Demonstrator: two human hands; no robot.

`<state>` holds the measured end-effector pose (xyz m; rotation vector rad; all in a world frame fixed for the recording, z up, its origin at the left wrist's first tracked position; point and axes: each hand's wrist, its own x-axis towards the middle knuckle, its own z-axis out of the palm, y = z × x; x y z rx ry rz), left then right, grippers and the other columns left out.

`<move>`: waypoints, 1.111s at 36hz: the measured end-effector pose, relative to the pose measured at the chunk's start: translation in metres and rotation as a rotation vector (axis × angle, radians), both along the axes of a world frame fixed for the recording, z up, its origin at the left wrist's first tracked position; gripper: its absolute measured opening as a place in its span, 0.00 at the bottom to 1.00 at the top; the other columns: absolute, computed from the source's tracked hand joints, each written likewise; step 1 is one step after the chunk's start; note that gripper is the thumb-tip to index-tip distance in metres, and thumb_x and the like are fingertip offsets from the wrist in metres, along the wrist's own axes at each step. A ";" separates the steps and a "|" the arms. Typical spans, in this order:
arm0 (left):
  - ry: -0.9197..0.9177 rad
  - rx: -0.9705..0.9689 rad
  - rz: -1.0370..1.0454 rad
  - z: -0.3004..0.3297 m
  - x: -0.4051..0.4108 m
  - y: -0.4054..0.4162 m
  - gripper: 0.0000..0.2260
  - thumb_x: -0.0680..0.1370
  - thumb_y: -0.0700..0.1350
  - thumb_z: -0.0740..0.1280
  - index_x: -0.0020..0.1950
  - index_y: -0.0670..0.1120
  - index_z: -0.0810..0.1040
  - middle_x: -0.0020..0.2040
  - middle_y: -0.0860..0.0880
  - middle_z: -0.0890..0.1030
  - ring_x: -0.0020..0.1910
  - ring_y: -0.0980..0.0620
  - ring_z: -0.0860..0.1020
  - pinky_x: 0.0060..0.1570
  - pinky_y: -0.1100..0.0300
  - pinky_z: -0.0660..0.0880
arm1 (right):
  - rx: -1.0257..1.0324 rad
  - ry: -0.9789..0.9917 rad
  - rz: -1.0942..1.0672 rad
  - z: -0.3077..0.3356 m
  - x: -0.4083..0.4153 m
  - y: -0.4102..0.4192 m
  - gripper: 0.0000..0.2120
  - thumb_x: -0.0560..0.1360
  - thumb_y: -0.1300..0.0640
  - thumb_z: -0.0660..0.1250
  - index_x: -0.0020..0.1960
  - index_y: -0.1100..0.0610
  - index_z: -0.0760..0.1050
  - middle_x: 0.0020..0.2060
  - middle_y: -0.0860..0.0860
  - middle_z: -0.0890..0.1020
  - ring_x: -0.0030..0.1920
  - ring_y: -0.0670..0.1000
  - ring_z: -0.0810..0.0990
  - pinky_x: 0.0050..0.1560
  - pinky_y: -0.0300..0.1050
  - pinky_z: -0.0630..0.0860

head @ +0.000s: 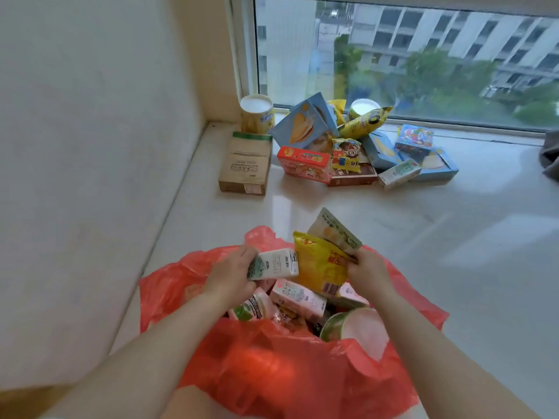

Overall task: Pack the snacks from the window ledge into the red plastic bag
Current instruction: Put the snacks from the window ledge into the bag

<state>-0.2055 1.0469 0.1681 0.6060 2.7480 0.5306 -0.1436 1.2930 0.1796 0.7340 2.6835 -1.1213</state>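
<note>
Left hand [233, 276] is gripping a white carton [273, 264], right hand [367, 272] is pinching a yellow packet [320, 261] plus a green pouch [335, 231], all hovering over the red bag [272, 367] at 6 o'clock. Bag's looking stuffed and floppy, so things could be sliding out. More snacks [348, 146] are waiting at 12 o'clock.

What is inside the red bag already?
Inside the red plastic bag show a pink carton, a green-labelled bottle and a round tub. The hands, the snacks they hold and the bag's front wall cover whatever lies deeper.
</note>
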 end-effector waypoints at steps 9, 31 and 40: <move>-0.016 -0.250 -0.090 -0.009 0.032 -0.005 0.27 0.75 0.41 0.63 0.73 0.50 0.63 0.67 0.52 0.68 0.68 0.51 0.66 0.53 0.55 0.74 | 0.379 -0.031 0.198 0.001 0.026 -0.017 0.16 0.78 0.61 0.57 0.61 0.52 0.77 0.49 0.57 0.82 0.49 0.59 0.78 0.39 0.46 0.68; -0.306 -0.284 -0.195 -0.030 0.068 0.046 0.30 0.78 0.53 0.64 0.77 0.57 0.55 0.72 0.49 0.64 0.70 0.46 0.65 0.65 0.47 0.69 | 0.651 -0.124 0.672 0.016 0.043 0.001 0.15 0.75 0.64 0.57 0.57 0.54 0.76 0.54 0.52 0.80 0.54 0.56 0.79 0.45 0.46 0.74; -0.254 0.106 0.187 0.008 0.031 0.035 0.15 0.81 0.42 0.57 0.65 0.46 0.76 0.64 0.47 0.77 0.62 0.49 0.74 0.58 0.57 0.69 | 0.381 -0.260 0.665 0.022 0.046 -0.021 0.26 0.75 0.45 0.60 0.72 0.46 0.61 0.66 0.51 0.73 0.60 0.58 0.76 0.51 0.50 0.74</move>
